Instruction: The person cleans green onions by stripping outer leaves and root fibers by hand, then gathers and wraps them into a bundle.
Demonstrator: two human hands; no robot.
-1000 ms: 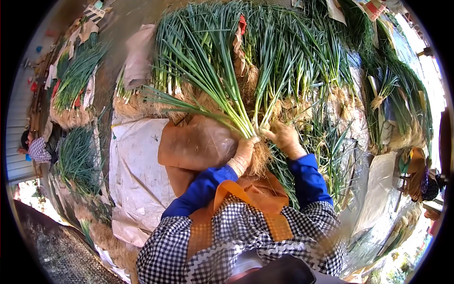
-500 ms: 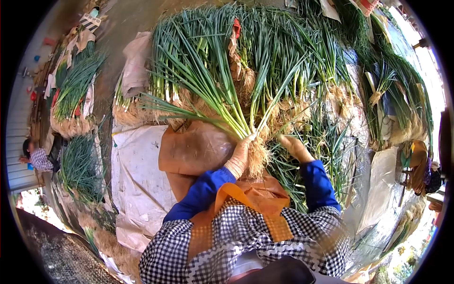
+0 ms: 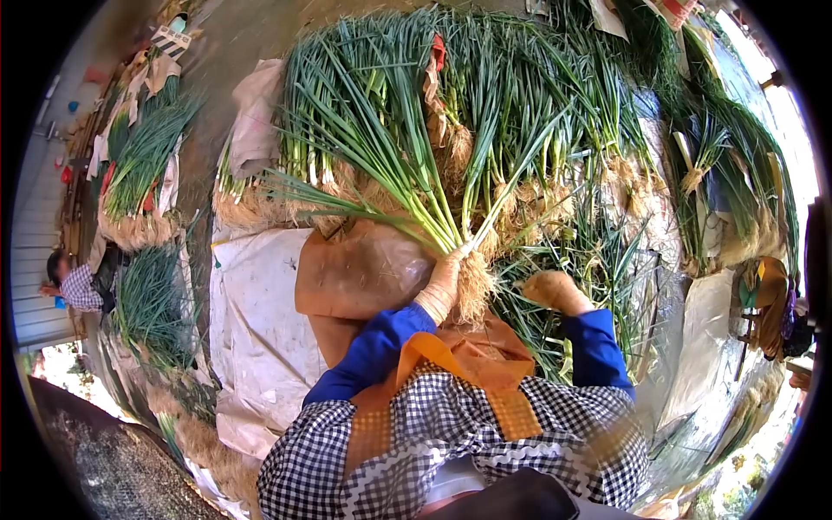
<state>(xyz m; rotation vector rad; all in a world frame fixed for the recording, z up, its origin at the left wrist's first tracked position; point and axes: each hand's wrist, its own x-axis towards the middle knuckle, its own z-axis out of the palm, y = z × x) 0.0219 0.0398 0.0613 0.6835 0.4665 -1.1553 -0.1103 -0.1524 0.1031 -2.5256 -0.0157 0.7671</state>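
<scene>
My left hand (image 3: 445,286) is closed round a bunch of scallions (image 3: 436,204) just above the roots. Its long green leaves fan up and to the left, and the pale, stringy roots (image 3: 475,290) hang below my fingers. Over the loose green leaves on the right is my right hand (image 3: 555,292), apart from the bunch. Its fingers are curled together, and whatever may be in them is hidden. An orange-brown apron (image 3: 364,273) spreads beneath the bunch.
Rows of scallions (image 3: 364,104) lie ahead, roots toward me, with a red-topped strip (image 3: 437,54) among them. Loose leaves (image 3: 598,251) heap at right. A white sheet (image 3: 260,303) lies left. Another person (image 3: 82,290) is at far left, beside more scallions (image 3: 143,165).
My right hand has moved down and to the right, away from the bunch, over the loose leaves. My left hand keeps its hold on the scallions in nearly the same place.
</scene>
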